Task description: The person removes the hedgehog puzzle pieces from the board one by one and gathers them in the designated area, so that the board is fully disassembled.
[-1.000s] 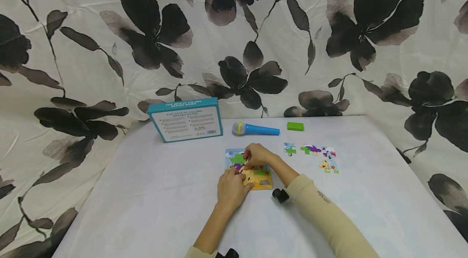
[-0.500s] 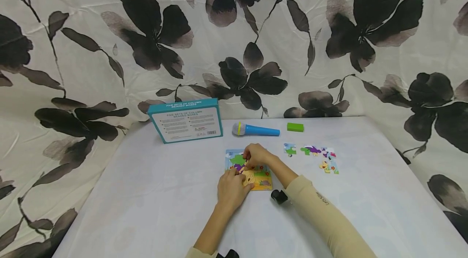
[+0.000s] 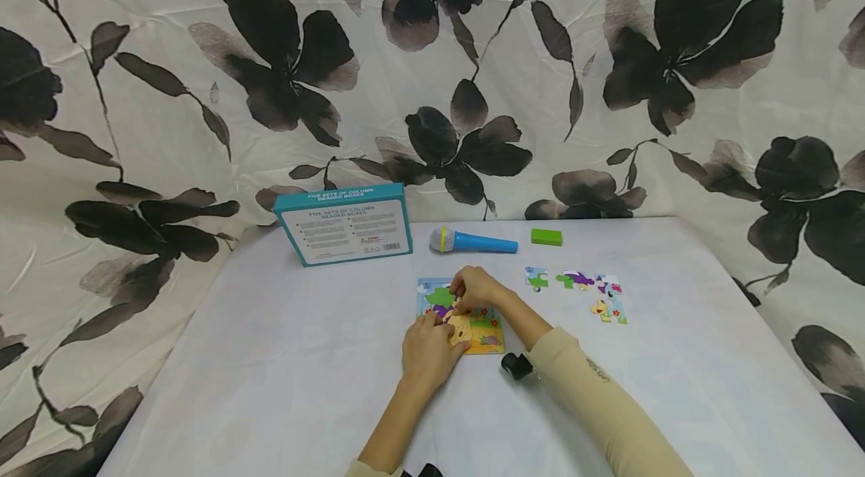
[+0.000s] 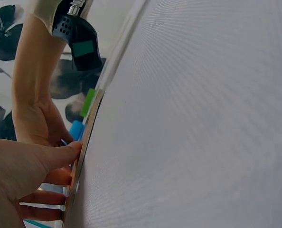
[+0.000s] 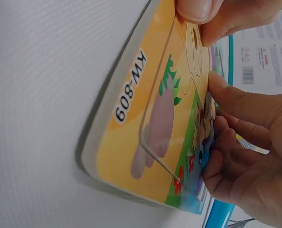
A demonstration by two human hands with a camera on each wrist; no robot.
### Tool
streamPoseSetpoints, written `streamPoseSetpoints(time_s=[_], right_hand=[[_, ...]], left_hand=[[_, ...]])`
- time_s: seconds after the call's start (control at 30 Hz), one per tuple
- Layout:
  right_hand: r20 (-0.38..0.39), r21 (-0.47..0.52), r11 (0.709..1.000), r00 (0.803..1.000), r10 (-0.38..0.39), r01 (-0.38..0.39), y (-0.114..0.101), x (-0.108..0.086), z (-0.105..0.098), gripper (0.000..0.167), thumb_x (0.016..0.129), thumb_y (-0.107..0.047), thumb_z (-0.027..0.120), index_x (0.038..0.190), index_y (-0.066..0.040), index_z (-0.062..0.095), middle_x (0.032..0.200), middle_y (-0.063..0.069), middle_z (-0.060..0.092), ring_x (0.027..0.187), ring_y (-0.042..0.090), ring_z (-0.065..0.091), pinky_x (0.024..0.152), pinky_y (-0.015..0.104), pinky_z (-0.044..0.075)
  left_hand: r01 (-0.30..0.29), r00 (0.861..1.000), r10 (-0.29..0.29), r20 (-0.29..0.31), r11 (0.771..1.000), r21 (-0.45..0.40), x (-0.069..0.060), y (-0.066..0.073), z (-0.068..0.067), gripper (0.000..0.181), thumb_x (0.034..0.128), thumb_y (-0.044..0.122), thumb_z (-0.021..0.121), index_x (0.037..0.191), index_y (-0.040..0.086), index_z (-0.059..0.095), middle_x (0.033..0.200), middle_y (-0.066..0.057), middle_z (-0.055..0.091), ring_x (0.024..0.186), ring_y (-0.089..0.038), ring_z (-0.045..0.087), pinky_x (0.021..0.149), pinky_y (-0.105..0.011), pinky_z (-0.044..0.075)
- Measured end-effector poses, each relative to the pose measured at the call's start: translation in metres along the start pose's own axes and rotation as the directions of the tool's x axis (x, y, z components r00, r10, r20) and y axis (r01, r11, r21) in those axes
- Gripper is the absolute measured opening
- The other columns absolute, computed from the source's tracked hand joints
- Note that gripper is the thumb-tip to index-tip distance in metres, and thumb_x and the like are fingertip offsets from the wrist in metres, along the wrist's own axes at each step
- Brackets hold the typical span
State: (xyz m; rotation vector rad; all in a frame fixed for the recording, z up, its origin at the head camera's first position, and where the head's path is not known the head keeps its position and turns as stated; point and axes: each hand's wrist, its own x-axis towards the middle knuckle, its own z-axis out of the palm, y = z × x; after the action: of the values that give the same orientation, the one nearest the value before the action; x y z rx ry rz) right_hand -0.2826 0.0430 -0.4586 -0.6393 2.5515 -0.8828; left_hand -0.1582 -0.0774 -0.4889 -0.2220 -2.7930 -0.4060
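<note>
A jigsaw puzzle board point(image 3: 492, 342) with a bright cartoon picture lies on the white table. My left hand point(image 3: 427, 351) rests over its lower left part, thumb along the near edge. In the left wrist view the thumb of that left hand point(image 4: 27, 164) touches the board's edge point(image 4: 87, 127). Over the board's middle, my right hand point(image 3: 477, 288) has its fingertips together. Close up in the right wrist view, the right hand's point(image 5: 259, 137) thumb and curled fingers pinch a puzzle piece point(image 5: 206, 127) at the board's surface; the fingers hide much of it.
Several loose puzzle pieces point(image 3: 577, 279) lie right of the board. Behind stand a teal-and-white box point(image 3: 348, 230), a blue toy microphone point(image 3: 480, 242) and a green block point(image 3: 546, 237). A black wrist device point(image 3: 516, 366) hangs under the right forearm. A floral cloth point(image 3: 466, 86) forms the backdrop.
Both hands stay at the same places on the board. The right forearm has shifted very slightly, and the whole head view has drifted a little downward.
</note>
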Motion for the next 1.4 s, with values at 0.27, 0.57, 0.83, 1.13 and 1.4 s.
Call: streamPoseSetpoints(time_s=[0.27, 0.57, 0.83, 1.13, 1.4], right_hand=[[-0.012, 0.039, 0.999, 1.0, 0.006, -0.006, 0.001, -0.002, 0.002, 0.032, 0.066, -0.008, 0.085, 0.092, -0.002, 0.068, 0.08, 0.002, 0.059, 0.074, 0.014, 0.053, 0.066, 0.024, 0.047], [0.005, 0.007, 0.998, 0.998, -0.066, 0.066, -0.008, -0.008, 0.006, 0.033, 0.065, -0.005, 0.084, 0.093, 0.003, 0.069, 0.082, 0.006, 0.063, 0.073, 0.014, 0.054, 0.067, 0.024, 0.05], [-0.025, -0.039, 0.998, 0.999, -0.047, 0.046, -0.011, -0.01, 0.007, 0.037, 0.065, -0.006, 0.085, 0.097, 0.002, 0.067, 0.093, 0.009, 0.065, 0.083, 0.017, 0.057, 0.077, 0.029, 0.052], [-0.012, -0.058, 0.996, 0.998, -0.062, 0.062, -0.01, -0.008, 0.006, 0.037, 0.064, -0.007, 0.086, 0.095, 0.001, 0.067, 0.088, 0.006, 0.062, 0.078, 0.015, 0.053, 0.072, 0.026, 0.049], [-0.005, -0.044, 0.998, 0.999, -0.047, 0.046, -0.009, -0.007, 0.007, 0.038, 0.065, -0.006, 0.085, 0.097, 0.0, 0.065, 0.09, 0.007, 0.061, 0.079, 0.016, 0.052, 0.073, 0.028, 0.049]], left_hand=[[0.007, 1.0, -0.007, 0.006, 1.0, -0.007, 0.0, 0.0, 0.0, 0.034, 0.074, 0.043, 0.076, 0.088, 0.012, 0.077, 0.094, -0.008, 0.063, 0.09, -0.024, 0.057, 0.08, -0.039, 0.048], [-0.017, 0.999, 0.018, -0.029, 1.0, 0.007, -0.001, -0.001, 0.001, 0.034, 0.072, 0.043, 0.078, 0.086, 0.013, 0.076, 0.091, -0.007, 0.063, 0.087, -0.022, 0.057, 0.077, -0.038, 0.049], [-0.016, 1.0, 0.016, -0.026, 1.0, 0.006, -0.002, -0.001, 0.001, 0.033, 0.0719, 0.043, 0.078, 0.086, 0.013, 0.076, 0.091, -0.006, 0.063, 0.085, -0.021, 0.056, 0.077, -0.037, 0.048], [-0.021, 0.999, 0.021, -0.023, 1.0, 0.015, -0.001, 0.0, 0.001, 0.034, 0.0721, 0.044, 0.077, 0.085, 0.012, 0.076, 0.09, -0.006, 0.063, 0.085, -0.021, 0.056, 0.077, -0.036, 0.049], [-0.013, 1.0, 0.014, -0.021, 1.0, 0.013, 0.0, -0.001, 0.001, 0.034, 0.0723, 0.044, 0.077, 0.086, 0.013, 0.076, 0.09, -0.006, 0.063, 0.086, -0.022, 0.056, 0.078, -0.037, 0.049]])
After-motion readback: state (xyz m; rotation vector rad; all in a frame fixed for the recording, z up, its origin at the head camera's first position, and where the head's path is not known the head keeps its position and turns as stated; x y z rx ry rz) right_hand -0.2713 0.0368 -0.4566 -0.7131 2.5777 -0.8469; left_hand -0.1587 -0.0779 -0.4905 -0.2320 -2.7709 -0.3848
